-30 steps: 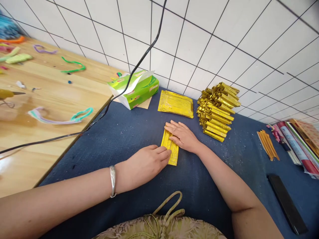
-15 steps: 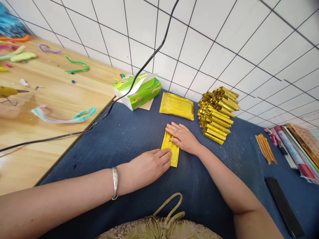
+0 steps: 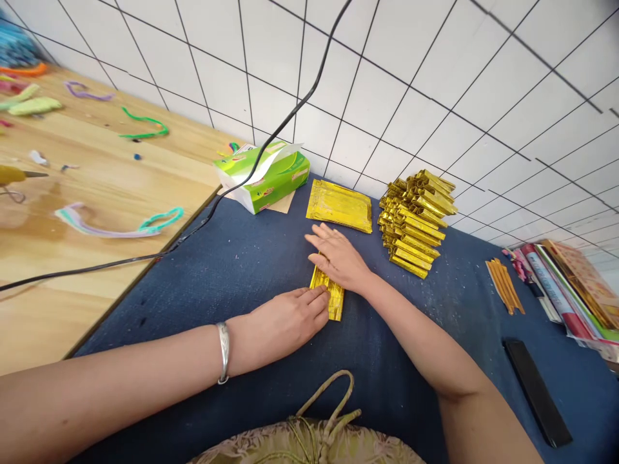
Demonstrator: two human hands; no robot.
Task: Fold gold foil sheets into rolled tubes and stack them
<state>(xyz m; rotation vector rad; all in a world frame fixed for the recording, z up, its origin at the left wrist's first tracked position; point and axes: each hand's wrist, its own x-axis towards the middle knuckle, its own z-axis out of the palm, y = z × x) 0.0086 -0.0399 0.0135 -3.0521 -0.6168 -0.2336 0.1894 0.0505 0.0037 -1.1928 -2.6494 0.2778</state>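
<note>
A creased strip of gold foil paper (image 3: 334,304) lies on the dark blue cloth in front of me. My left hand (image 3: 300,317) rests with its fingertips on the strip's left side, fingers stretched out. Across the strip's upper part lies my right hand (image 3: 338,256), flat with fingers spread, hiding that end. Just beyond is a flat stack of gold foil sheets (image 3: 338,205). To the right of it stands a pile of folded gold foil tubes (image 3: 413,222).
A green tissue pack (image 3: 278,183) sits near the tiled wall. A black cable (image 3: 285,122) hangs across the view. Brown strips (image 3: 504,285), books (image 3: 563,290) and a long black case (image 3: 536,392) lie right. On the wooden table (image 3: 97,167) are pipe cleaners and a yellow glue gun (image 3: 12,174).
My right hand has slid up and to the left over the foil strip, its fingers now past the strip's far end. My left hand stays on the strip.
</note>
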